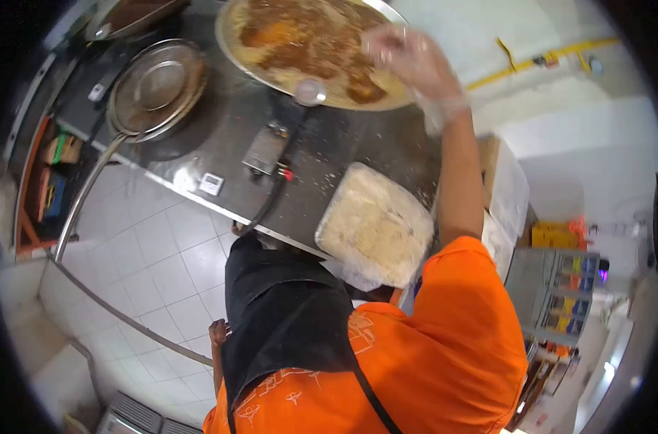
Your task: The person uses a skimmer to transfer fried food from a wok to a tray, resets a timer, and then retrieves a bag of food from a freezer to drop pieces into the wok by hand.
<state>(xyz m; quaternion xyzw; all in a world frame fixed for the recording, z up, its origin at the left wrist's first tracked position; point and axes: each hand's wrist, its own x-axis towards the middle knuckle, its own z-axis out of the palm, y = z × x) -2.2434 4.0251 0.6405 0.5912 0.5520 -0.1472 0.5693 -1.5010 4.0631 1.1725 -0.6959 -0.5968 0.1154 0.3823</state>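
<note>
My right hand [405, 54], in a clear plastic glove, is over the right side of a large round pan [231, 54]. Its fingers are bent together, and anything between them is too small to make out. Pale food with brown sauce [300, 43] fills the pan. Low beside my hip, away from the counter, hangs my left hand [219, 332], bare, its fingers loosely curled and apart with nothing visible in them. A plastic-covered tray of pale, crumbly food [376, 224] lies near the counter's front edge.
A round strainer [155, 90] with a long metal handle sits at the left of the dark counter [220, 137]. Mid-counter are a small metal device [266, 150] with a hose and a small white timer-like square [211, 184]. Boxes [499, 188] stand right of my forearm.
</note>
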